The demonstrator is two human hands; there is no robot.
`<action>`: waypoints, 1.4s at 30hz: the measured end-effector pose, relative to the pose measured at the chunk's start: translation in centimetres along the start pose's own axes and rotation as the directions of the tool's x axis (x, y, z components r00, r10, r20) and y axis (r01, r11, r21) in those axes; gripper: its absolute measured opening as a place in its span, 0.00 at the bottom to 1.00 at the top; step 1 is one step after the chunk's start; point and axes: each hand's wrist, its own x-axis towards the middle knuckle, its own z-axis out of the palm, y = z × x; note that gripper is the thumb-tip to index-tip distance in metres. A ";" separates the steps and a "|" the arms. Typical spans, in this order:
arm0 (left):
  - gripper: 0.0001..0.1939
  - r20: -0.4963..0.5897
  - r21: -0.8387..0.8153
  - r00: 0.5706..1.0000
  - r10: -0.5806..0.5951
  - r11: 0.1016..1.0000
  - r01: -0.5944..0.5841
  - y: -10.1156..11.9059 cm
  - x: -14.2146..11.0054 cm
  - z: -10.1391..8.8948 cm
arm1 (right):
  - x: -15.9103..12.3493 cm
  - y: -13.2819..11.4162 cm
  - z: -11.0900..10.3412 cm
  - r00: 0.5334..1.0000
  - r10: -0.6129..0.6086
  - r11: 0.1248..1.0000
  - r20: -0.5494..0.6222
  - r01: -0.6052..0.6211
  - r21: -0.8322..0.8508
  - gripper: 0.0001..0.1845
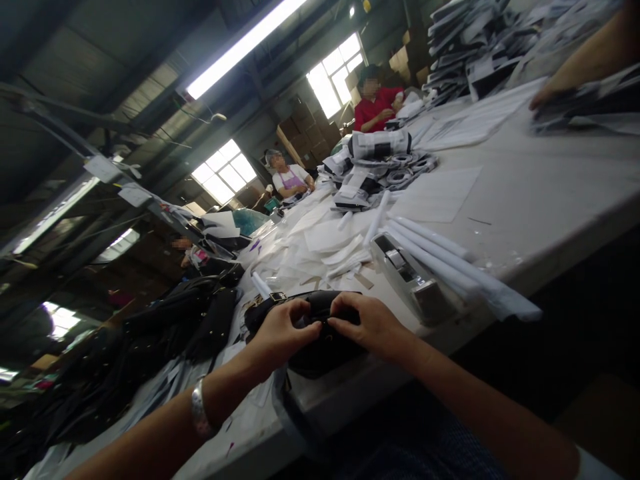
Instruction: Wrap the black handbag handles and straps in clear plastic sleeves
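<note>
A black bag (pixel 325 357) with a buckled strap (pixel 279 297) lies at the near edge of the white table. My left hand (pixel 283 327) pinches the bag's upper edge between thumb and fingers. Close beside it, my right hand (pixel 367 323) pinches the same edge, its thumb almost meeting the left thumb. What exactly sits between the fingertips is too dark to make out. A small metal fitting shows on the bag's front, just below the thumbs. To the right of my right hand stands a tape dispenser (pixel 407 273).
White rolled sheets (pixel 450 267) lie right of the dispenser. Loose white paper (pixel 330 243) covers the table (pixel 540 193) ahead, with wrapped bundles (pixel 380 160) beyond. Black bags (pixel 170 333) are heaped at left. A co-worker's hand (pixel 555 90) rests on wrapped goods at right; other people work farther back.
</note>
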 end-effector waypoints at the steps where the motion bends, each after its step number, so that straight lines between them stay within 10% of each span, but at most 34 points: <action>1: 0.11 -0.016 0.010 1.000 0.009 1.000 -0.009 0.0 0.0 0.1 | -0.1 0.0 0.1 1.000 0.002 1.000 -0.005 -0.002 -0.003 0.05; 16: 0.09 -0.118 0.012 0.992 0.034 0.999 -0.033 -0.5 0.1 1.7 | -1.3 -0.2 2.5 0.984 -0.007 1.000 -0.177 0.004 -0.022 0.07; 23: 0.16 0.011 -0.067 1.000 -0.016 0.998 0.017 -0.5 0.4 0.7 | -0.6 0.9 1.2 0.988 0.134 0.965 -0.071 -0.114 0.236 0.04; 42: 0.10 -0.154 0.146 0.983 0.104 0.986 -0.081 -0.5 0.6 2.3 | -0.1 0.6 1.4 0.978 0.211 0.940 0.003 -0.203 0.274 0.07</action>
